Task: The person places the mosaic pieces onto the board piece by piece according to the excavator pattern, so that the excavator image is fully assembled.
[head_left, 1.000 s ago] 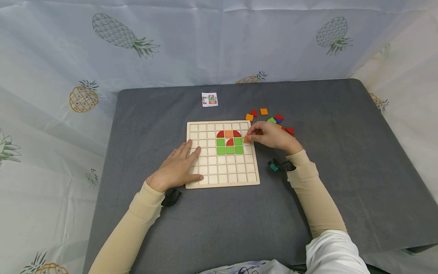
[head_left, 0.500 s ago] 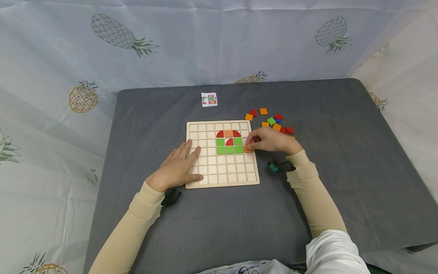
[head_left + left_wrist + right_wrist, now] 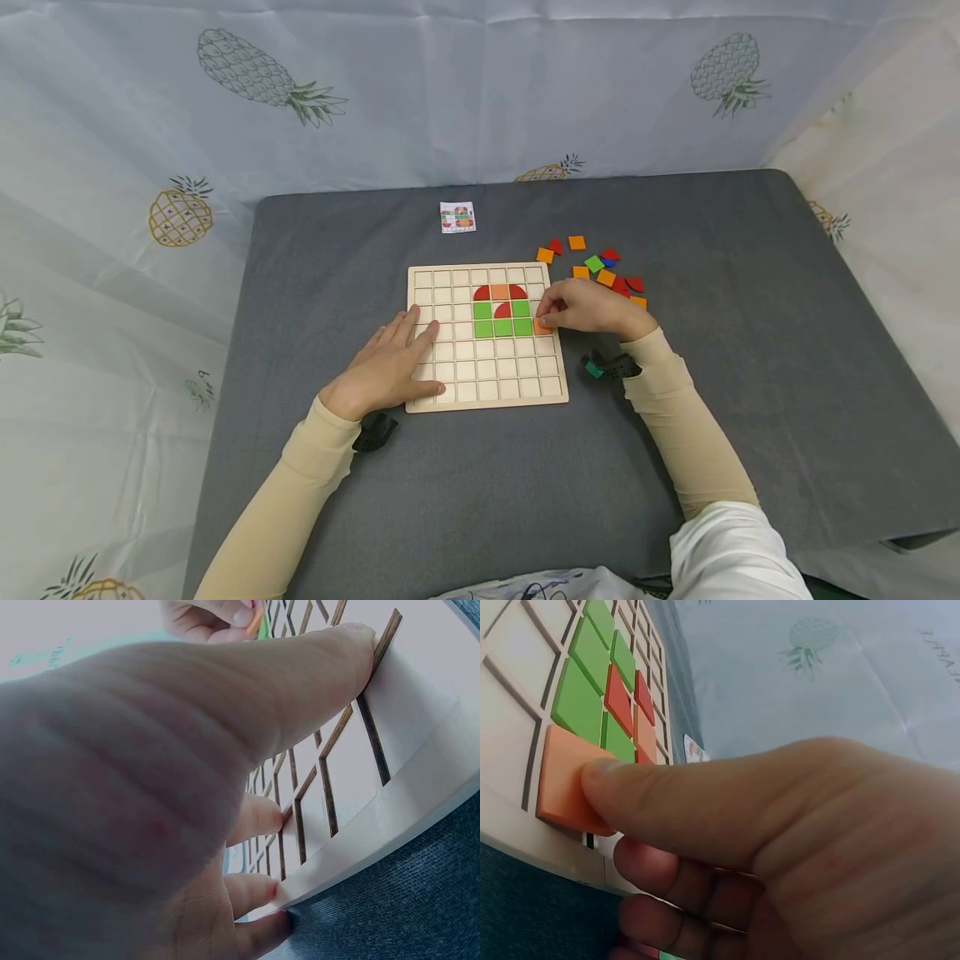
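Observation:
A wooden grid board (image 3: 487,400) lies on the grey table. On it, green square tiles (image 3: 503,327), red quarter-round tiles (image 3: 482,293) and an orange tile (image 3: 500,292) fill a block of cells. My right hand (image 3: 592,307) is at the board's right edge and holds an orange square tile (image 3: 566,780). That tile sits at the cell beside the lower green row, with the thumb on its face and the other fingers curled below. My left hand (image 3: 378,367) rests spread on the board's left side, its thumb (image 3: 322,667) over the lower cells.
A small printed pattern card (image 3: 457,217) lies behind the board. Loose tiles are scattered behind and right of it, among them an orange tile (image 3: 576,242), a green tile (image 3: 594,264) and a red tile (image 3: 633,284). A pineapple-print curtain (image 3: 480,100) hangs behind the table.
My right hand has brought the orange square tile one row nearer along the board's right column, to the cell beside the lower green row. The left hand has stayed in place.

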`<action>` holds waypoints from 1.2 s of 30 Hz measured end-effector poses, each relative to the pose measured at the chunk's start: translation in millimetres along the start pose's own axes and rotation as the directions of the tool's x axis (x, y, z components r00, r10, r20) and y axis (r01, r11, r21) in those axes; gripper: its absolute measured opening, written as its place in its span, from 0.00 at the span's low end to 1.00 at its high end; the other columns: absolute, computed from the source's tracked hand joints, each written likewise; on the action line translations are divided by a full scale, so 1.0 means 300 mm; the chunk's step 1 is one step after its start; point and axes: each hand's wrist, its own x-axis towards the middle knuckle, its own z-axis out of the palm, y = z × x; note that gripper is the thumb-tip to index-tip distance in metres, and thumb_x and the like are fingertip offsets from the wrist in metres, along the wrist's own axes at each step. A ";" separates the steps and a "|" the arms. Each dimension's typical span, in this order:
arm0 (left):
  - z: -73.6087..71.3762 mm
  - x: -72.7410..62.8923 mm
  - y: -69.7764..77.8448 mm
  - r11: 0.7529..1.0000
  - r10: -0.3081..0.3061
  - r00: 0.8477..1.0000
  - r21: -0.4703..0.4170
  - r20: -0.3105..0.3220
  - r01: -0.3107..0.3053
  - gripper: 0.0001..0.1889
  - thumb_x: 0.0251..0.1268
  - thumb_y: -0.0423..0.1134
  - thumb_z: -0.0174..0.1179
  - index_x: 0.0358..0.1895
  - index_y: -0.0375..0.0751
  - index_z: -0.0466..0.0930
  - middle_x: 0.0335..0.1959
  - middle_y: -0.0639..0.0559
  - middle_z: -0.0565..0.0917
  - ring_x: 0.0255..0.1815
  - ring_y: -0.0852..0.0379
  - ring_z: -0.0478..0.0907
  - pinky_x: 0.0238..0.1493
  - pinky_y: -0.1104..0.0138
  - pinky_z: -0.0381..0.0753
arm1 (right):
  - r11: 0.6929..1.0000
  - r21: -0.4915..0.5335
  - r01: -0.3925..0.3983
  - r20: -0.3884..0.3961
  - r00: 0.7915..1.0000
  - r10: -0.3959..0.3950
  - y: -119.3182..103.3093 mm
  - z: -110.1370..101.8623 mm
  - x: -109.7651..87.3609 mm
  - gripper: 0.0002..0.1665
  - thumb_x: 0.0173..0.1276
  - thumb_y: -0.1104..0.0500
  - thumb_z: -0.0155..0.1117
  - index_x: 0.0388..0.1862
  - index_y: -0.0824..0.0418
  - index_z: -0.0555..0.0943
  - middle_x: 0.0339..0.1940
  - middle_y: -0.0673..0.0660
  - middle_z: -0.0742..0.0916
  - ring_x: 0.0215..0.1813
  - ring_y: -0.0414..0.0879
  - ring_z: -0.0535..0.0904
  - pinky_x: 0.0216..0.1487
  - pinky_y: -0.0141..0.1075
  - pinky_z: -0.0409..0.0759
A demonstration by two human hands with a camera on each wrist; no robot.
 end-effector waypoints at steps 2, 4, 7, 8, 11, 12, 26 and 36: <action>0.000 -0.001 -0.001 1.000 0.003 1.000 -0.002 -0.002 -0.003 0.49 0.64 0.57 0.67 0.82 0.40 0.52 0.84 0.34 0.41 0.85 0.34 0.42 0.81 0.41 0.48 | 1.000 -0.002 -0.013 0.002 1.000 0.013 -0.004 0.000 0.000 0.05 0.70 0.56 0.70 0.40 0.56 0.87 0.33 0.53 0.86 0.33 0.47 0.75 0.37 0.38 0.75; 0.000 -0.003 -0.001 1.000 0.006 1.000 -0.004 -0.004 -0.006 0.49 0.64 0.56 0.67 0.82 0.40 0.52 0.84 0.33 0.42 0.85 0.34 0.42 0.81 0.41 0.49 | 1.000 -0.009 -0.019 0.002 1.000 0.019 -0.008 0.002 0.001 0.05 0.70 0.56 0.70 0.39 0.56 0.87 0.33 0.53 0.86 0.33 0.47 0.75 0.36 0.38 0.74; 0.001 -0.005 -0.002 1.000 0.008 1.000 -0.006 -0.006 -0.008 0.49 0.64 0.56 0.67 0.81 0.40 0.52 0.84 0.33 0.42 0.84 0.34 0.42 0.81 0.41 0.49 | 1.000 -0.017 -0.022 -0.005 1.000 0.022 -0.006 0.006 0.005 0.05 0.70 0.56 0.70 0.38 0.56 0.86 0.31 0.53 0.85 0.32 0.46 0.74 0.35 0.37 0.73; 0.001 -0.005 -0.002 1.000 0.008 1.000 -0.008 -0.006 -0.008 0.49 0.64 0.56 0.67 0.81 0.40 0.53 0.84 0.33 0.42 0.84 0.34 0.42 0.81 0.41 0.49 | 1.000 -0.021 -0.019 -0.008 1.000 0.019 -0.005 0.008 0.007 0.05 0.70 0.56 0.70 0.37 0.56 0.86 0.30 0.53 0.84 0.31 0.46 0.74 0.34 0.37 0.72; 0.001 -0.006 -0.002 1.000 0.007 1.000 -0.009 -0.006 -0.007 0.49 0.64 0.56 0.67 0.81 0.40 0.52 0.84 0.33 0.42 0.84 0.33 0.42 0.81 0.41 0.49 | 0.999 -0.033 -0.014 -0.019 1.000 0.014 -0.007 0.012 0.008 0.06 0.69 0.56 0.71 0.35 0.57 0.85 0.27 0.53 0.82 0.29 0.46 0.72 0.32 0.36 0.71; 0.001 -0.005 -0.002 1.000 0.006 1.000 -0.010 -0.006 -0.006 0.49 0.64 0.56 0.67 0.81 0.40 0.52 0.84 0.33 0.42 0.84 0.33 0.42 0.81 0.41 0.49 | 0.999 -0.041 -0.012 -0.023 1.000 0.011 -0.007 0.013 0.008 0.06 0.69 0.55 0.71 0.34 0.57 0.85 0.26 0.53 0.82 0.28 0.46 0.72 0.32 0.36 0.70; 0.002 0.001 0.000 1.000 0.003 1.000 -0.008 0.001 -0.003 0.49 0.64 0.56 0.67 0.82 0.40 0.52 0.84 0.34 0.41 0.85 0.34 0.42 0.81 0.41 0.48 | 0.953 -0.110 -0.282 -0.461 0.864 0.203 0.153 -0.092 -0.050 0.19 0.79 0.59 0.52 0.62 0.63 0.82 0.56 0.67 0.83 0.44 0.59 0.77 0.37 0.50 0.77; 0.002 -0.001 -0.005 1.000 0.011 1.000 -0.001 -0.008 -0.011 0.49 0.64 0.57 0.67 0.82 0.40 0.52 0.84 0.34 0.41 0.84 0.34 0.42 0.81 0.41 0.49 | 0.941 -0.086 -0.327 -0.425 0.867 0.262 0.199 -0.113 -0.048 0.22 0.77 0.60 0.54 0.66 0.65 0.78 0.57 0.68 0.78 0.53 0.61 0.74 0.50 0.57 0.77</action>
